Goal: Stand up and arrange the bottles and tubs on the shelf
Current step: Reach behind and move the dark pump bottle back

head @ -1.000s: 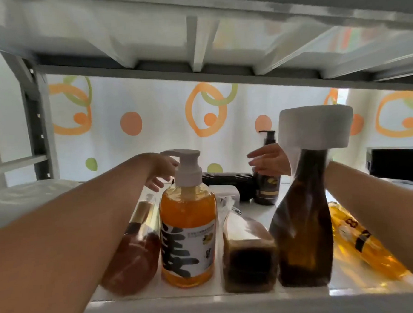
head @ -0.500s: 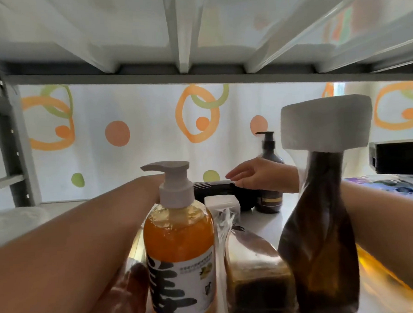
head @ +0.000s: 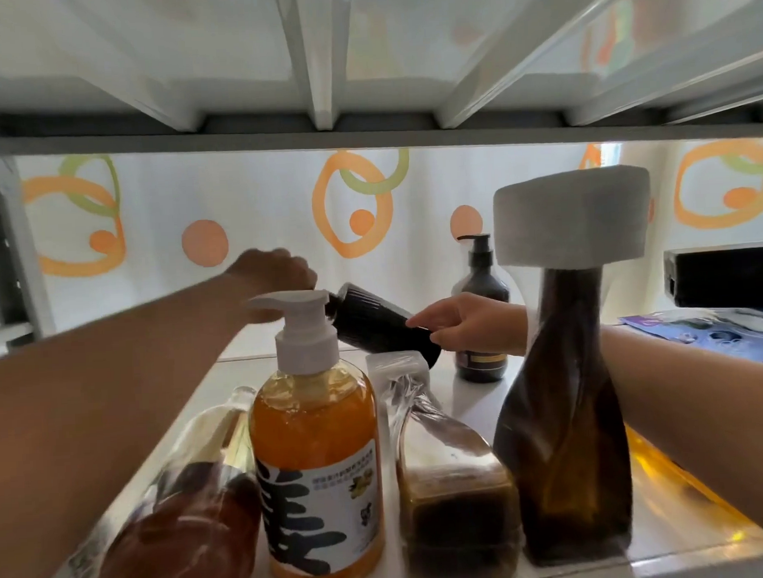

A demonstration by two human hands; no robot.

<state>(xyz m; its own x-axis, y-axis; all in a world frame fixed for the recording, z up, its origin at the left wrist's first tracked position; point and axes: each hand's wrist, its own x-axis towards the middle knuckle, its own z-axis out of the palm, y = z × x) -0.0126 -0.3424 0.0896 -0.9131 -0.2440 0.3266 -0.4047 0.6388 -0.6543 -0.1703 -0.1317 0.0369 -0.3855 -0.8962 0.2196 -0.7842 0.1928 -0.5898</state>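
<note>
Your left hand (head: pixel 273 272) curls over the upper end of the black bottle (head: pixel 375 329), and your right hand (head: pixel 466 328) pinches its lower end. The bottle is tilted behind the front row, and the clear pouch (head: pixel 452 484) hides whether it touches the shelf (head: pixel 465 399). That pouch holds dark brown liquid low down. The pump bottle (head: pixel 317 447) holds orange liquid, and the white-capped bottle (head: pixel 567 411) holds amber-brown. A dark pump bottle (head: pixel 481 283) stands at the back. A reddish bottle (head: pixel 184 520) lies beside your left forearm. Your right forearm covers most of a yellow one (head: pixel 650 473).
</note>
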